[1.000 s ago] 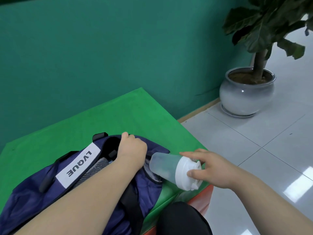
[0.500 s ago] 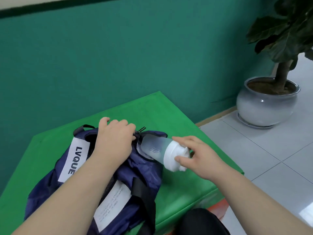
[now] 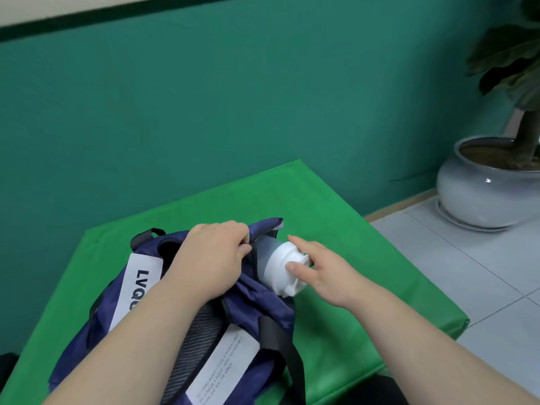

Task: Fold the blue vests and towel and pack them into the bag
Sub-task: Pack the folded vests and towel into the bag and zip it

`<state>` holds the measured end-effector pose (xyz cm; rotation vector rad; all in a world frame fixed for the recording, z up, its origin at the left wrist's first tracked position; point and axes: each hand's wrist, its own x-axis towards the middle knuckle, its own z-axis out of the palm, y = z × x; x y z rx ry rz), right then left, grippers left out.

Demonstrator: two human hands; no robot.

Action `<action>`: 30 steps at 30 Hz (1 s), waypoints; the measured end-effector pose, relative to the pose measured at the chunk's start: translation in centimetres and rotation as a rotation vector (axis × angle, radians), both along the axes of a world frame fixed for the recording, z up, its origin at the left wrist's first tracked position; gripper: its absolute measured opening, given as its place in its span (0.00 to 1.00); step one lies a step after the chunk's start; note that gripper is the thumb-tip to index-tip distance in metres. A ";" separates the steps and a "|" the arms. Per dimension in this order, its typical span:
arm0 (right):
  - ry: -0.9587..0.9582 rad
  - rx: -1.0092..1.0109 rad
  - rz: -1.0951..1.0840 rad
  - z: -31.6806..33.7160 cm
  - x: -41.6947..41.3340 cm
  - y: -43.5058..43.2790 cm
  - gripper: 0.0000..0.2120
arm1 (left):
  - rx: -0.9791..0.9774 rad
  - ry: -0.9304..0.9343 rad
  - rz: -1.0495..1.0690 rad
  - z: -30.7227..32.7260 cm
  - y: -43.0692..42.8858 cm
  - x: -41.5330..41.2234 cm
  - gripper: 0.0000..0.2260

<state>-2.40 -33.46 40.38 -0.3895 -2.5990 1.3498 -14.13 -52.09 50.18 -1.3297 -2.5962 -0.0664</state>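
A navy blue bag [image 3: 260, 305] with white labels lies on the green table [image 3: 336, 229]. My left hand [image 3: 213, 258] grips the fabric at the edge of the bag's side pocket. A translucent bottle [image 3: 279, 261] with a white cap lies mostly inside that pocket, cap end sticking out to the right. My right hand [image 3: 318, 267] touches the white cap with thumb and straight fingers. No vests or towel are visible; striped grey fabric [image 3: 193, 343] shows at the bag's opening under my left forearm.
A teal wall rises behind the table. A potted plant in a pale round pot [image 3: 485, 188] stands on the tiled floor [image 3: 467, 273] to the right. The table's right edge drops off near my right forearm.
The bottle has slid deeper into the bag's pocket, leaving mainly the cap outside. My right hand pushed it leftward, and my left hand kept holding the pocket edge.
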 end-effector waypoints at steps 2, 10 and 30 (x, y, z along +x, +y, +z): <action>-0.012 0.027 0.030 0.0 -0.6 -0.2 0.31 | -0.112 0.009 0.047 0.3 0.8 -0.1 0.08; -0.011 0.116 0.072 0.0 -1.5 -0.3 0.33 | -0.375 0.047 0.191 -0.8 7.3 -2.0 0.15; -0.001 -0.057 -0.172 -1.5 -5.2 -4.1 0.19 | -0.175 -0.110 -0.143 -2.0 1.3 -1.3 0.06</action>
